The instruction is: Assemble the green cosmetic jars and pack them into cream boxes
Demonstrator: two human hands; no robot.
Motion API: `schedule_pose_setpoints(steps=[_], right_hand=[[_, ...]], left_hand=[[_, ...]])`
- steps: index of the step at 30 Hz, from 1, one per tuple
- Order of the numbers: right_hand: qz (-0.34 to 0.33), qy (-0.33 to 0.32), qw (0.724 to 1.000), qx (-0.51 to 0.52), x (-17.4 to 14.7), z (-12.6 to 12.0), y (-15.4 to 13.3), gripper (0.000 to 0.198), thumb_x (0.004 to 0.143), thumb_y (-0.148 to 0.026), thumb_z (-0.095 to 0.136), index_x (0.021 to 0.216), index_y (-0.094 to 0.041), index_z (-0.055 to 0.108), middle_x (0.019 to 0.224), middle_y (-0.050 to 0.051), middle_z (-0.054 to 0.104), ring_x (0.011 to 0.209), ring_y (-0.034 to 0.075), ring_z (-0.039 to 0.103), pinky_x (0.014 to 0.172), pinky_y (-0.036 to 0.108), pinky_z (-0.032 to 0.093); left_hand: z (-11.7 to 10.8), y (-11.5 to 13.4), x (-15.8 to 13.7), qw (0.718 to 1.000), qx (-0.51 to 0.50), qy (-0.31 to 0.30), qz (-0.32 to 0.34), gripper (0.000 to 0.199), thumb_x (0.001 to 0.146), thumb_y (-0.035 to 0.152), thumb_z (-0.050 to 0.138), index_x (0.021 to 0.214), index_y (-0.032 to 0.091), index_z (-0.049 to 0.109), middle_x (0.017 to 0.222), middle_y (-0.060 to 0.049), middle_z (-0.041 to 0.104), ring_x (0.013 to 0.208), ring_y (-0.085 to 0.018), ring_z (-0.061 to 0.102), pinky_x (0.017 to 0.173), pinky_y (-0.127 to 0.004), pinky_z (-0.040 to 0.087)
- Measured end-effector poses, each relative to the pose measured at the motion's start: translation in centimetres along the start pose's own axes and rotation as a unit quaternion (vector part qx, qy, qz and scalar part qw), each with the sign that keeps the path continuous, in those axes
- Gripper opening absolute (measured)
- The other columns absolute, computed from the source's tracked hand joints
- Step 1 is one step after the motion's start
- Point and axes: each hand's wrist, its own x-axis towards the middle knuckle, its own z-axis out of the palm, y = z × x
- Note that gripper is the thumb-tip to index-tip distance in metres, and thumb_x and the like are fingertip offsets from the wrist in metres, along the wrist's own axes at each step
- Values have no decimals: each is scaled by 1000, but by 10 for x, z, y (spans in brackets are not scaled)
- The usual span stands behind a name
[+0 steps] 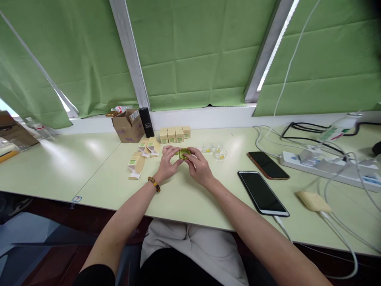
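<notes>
"So, how far along does the work look?"

"Partway, I'd judge. Four small closed boxes stand in a row near the wall, and those look finished. Nearer, three unfolded cartons have their flaps loose, so they seem not yet done."

"And the piece in hand?"

"It's a little green container, held between both hands just above the table, its mouth facing up toward the camera. The left hand pinches it from one side, thumb and fingers nearly together; the right hand has its fingers curled in on the other side, fingertips at the rim."

"Anything waiting?"

"Clear cups with yellow bits in them sit just past the right hand, apart from the cartons. They look unboxed, so I'd count them as left to handle."

"What can't you make out?"

"Whether the container holds anything, and exactly where each fingertip presses, since they overlap it. Its underside is hidden, the box labels are too small to read, and the white bottle's print is unclear. The brown carton at far left is cut off."
</notes>
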Motion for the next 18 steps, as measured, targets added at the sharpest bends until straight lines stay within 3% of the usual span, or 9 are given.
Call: schedule_pose_setpoints(steps=[4,7,12,18], right_hand=[[16,0,1000,21,-1,-1,-5,41,105,-29,54,146,-28,58,140,15,66,129,32,65,106,53,58],[34,-20,999,38,-2,0,-9,57,103,-27,58,158,-29,43,142,14,65,114,29,69,98,50,62],[50,-30,998,30,-4,4,-10,48,101,-22,55,148,-30,50,119,10,71,89,24,67,84,46,62],[83,-15,996,30,-1,2,-8,39,100,-26,60,139,-26,58,105,7,68,77,21,61,78,41,58]], left_hand=[[3,-6,0,998,-20,31,-50,41,95,56,69,116,22,75,109,-13,70,117,-29,55,102,-47,50],[3,-10,1,992,-24,50,-110,50,95,66,62,98,19,76,102,-13,65,105,-26,59,91,-41,53],[1,-9,1,988,-21,11,-150,62,98,73,49,74,19,72,86,-10,65,96,-25,59,82,-37,51],[2,-6,-1,989,-30,-13,-146,66,103,69,41,70,20,70,84,-10,65,95,-25,60,84,-40,51]])
